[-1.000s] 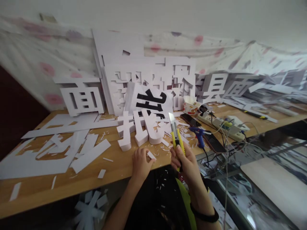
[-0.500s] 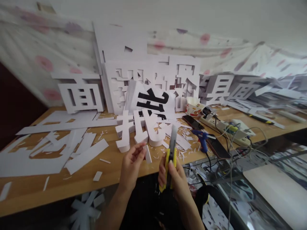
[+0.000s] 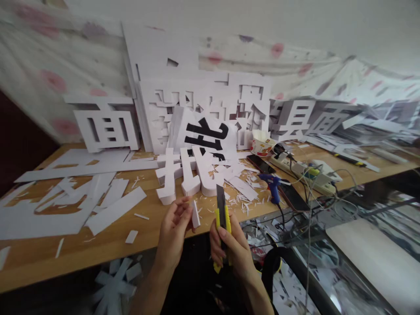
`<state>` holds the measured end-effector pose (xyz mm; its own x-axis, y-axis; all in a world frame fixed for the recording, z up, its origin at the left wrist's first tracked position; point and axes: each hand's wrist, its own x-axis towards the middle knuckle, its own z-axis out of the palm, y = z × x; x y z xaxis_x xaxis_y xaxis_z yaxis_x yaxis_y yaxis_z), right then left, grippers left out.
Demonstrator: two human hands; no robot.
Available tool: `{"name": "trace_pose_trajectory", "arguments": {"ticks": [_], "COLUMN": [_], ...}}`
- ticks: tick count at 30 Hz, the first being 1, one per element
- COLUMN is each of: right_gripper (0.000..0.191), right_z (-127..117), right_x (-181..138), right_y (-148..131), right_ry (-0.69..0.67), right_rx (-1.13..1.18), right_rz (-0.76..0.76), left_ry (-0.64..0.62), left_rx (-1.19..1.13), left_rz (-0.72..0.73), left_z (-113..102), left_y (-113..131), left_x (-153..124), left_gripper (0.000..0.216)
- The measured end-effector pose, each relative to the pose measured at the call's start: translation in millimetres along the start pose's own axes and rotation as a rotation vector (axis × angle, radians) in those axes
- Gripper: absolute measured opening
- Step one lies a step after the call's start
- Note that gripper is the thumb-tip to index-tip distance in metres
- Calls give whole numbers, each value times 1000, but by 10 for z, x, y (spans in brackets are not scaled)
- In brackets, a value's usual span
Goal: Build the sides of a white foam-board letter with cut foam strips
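My left hand (image 3: 173, 232) pinches a small white foam strip (image 3: 195, 214) and holds it upright over the near edge of the wooden table (image 3: 98, 245). My right hand (image 3: 231, 249) is closed around a yellow utility knife (image 3: 222, 218), whose extended blade points up, a short way right of the strip. Just behind them on the table stands a white foam character (image 3: 183, 175) among white offcuts.
White foam characters (image 3: 105, 129) and cut-out sheets (image 3: 203, 105) lean against the back wall. A blue glue gun (image 3: 272, 183), a phone (image 3: 262, 164), a paper cup (image 3: 260, 146), a power strip (image 3: 305, 170) and tangled cables lie to the right. Flat offcut sheets (image 3: 59, 210) cover the left.
My left hand lifted the strip off the table edge and turned it upright. My right hand drew the knife down and left, closer to the strip. The view shifted slightly.
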<state>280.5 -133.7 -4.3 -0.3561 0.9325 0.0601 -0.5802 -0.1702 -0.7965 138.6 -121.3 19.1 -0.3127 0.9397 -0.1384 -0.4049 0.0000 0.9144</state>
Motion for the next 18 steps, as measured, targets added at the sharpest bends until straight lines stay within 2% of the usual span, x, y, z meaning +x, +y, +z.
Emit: {"name": "trace_pose_trajectory", "arguments": {"ticks": [5, 8, 11, 15, 18], "right_gripper": [40, 39, 44, 50, 45], "right_z": [71, 122, 146, 159, 178], "right_x": [-13, 4, 11, -26, -65], "right_y": [92, 108, 98, 71, 50], "right_ry": [200, 232, 248, 332, 372], "right_rx": [-189, -240, -230, -308, -366], "right_rz": [-18, 35, 58, -8, -57], "left_ry": [-100, -135, -130, -177, -260], "left_rx": [154, 236, 223, 250, 430], "left_rz": [89, 127, 103, 18, 98], "left_z": [71, 81, 73, 42, 23], "left_y": [44, 18, -23, -62, -57], "left_x": [-191, -279, -305, -318, -344], "left_gripper": [41, 34, 33, 34, 39]}}
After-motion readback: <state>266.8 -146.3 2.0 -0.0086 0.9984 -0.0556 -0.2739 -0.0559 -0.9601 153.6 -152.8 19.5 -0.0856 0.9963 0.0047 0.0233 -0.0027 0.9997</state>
